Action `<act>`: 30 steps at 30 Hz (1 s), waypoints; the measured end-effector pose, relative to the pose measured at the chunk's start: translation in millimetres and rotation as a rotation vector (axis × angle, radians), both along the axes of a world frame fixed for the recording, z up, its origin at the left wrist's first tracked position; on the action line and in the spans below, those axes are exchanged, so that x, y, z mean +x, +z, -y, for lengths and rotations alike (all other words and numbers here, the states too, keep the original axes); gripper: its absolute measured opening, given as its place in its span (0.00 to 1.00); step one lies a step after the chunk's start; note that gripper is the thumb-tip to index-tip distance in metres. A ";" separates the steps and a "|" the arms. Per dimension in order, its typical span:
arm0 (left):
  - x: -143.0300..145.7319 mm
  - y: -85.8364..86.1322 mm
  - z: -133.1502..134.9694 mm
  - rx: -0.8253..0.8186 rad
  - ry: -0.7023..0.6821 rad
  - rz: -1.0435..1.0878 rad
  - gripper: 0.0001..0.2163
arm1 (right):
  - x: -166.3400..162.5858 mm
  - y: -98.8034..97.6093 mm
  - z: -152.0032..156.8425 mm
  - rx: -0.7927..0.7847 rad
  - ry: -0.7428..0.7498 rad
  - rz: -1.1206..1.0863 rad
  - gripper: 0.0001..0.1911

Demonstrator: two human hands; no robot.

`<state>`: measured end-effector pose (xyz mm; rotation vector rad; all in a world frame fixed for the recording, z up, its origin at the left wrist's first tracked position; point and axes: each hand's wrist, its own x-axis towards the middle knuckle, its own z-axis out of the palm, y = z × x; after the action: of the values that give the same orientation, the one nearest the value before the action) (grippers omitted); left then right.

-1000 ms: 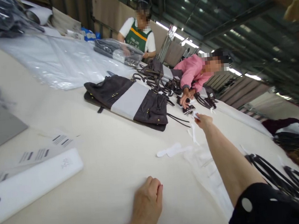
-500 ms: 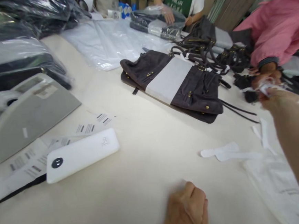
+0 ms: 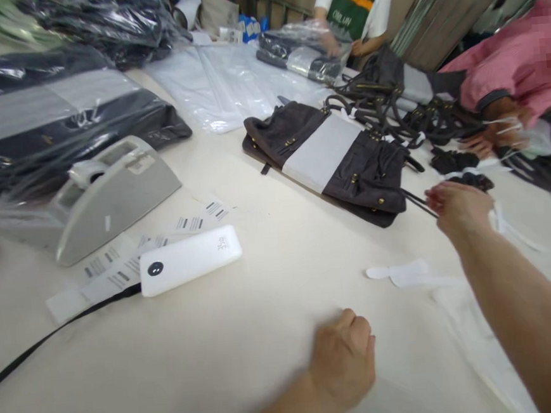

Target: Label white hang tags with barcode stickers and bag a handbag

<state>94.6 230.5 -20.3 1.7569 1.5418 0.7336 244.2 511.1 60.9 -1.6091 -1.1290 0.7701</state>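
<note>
Taking the bag [image 3: 333,154] on the table [image 3: 247,336] as landmark: the power bank [image 3: 190,260] lies left and nearer, on paper labels [image 3: 113,270]; the tape dispenser [image 3: 107,194] sits farther left. Right of the bag — a tangle of straps [image 3: 407,126]. Nearer, paper strips [image 3: 405,274].

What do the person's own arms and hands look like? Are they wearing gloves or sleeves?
No gloves at all. Both the left hand and the right hand are bare, with no rings, watch or bracelets that show. Both forearms are bare too, and no sleeve shows on either arm in this picture. The fingers look short and rounded, and the right forearm is long and reaches in from the bottom right corner.
</note>
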 end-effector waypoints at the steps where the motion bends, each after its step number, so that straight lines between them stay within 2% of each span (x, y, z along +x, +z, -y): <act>1: 0.3 0.9 -0.7 0.003 0.006 -0.003 0.05 | -15.5 3.2 25.6 0.014 -0.005 -0.015 0.02; 2: 0.3 1.5 -1.7 0.010 0.010 -0.008 0.05 | -28.5 8.0 55.0 0.017 0.032 -0.031 0.04; 4: -0.6 2.3 -4.2 0.018 0.013 -0.025 0.05 | -44.6 20.9 125.1 0.010 0.198 0.010 0.08; 6: -2.5 2.8 -6.5 0.010 0.024 -0.045 0.05 | -47.2 33.2 206.8 0.001 0.363 0.209 0.14; 8: -3.8 2.2 -8.0 0.005 0.028 -0.029 0.07 | -41.5 38.7 291.6 -0.075 0.432 0.390 0.16; 10: -3.2 -0.2 -9.2 0.007 0.021 0.001 0.09 | -33.1 34.2 369.6 -0.202 0.405 0.475 0.17; 12: -1.4 -3.6 -10.4 0.022 0.008 0.030 0.10 | -25.1 20.5 433.7 -0.324 0.317 0.520 0.19; 15: -0.2 -6.0 -10.6 0.044 -0.033 0.057 0.08 | -19.5 -8.6 498.5 -0.399 0.199 0.529 0.22; 18: -4.5 -2.4 -5.0 0.052 -0.084 0.064 0.06 | -26.0 -34.4 527.1 -0.351 0.173 0.518 0.23; 22: -20.5 8.0 20.7 0.023 -0.144 0.082 0.06 | -39.6 -48.9 525.3 -0.365 0.093 0.541 0.25; 25: -37.9 15.8 56.1 -0.040 -0.169 0.133 0.04 | -39.2 -48.7 514.5 -0.465 0.060 0.482 0.25; 27: -48.9 18.6 85.7 -0.095 -0.161 0.190 0.02 | -35.4 -48.9 509.5 -0.503 0.086 0.419 0.21; 30: -58.4 17.3 132.3 -0.182 -0.090 0.300 0.03 | -33.2 -53.2 507.7 -0.431 0.095 0.243 0.17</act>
<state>36.2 98.2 -3.0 1.4961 1.2771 0.7490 210.9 3.3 7.7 -2.0632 -1.2796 0.9456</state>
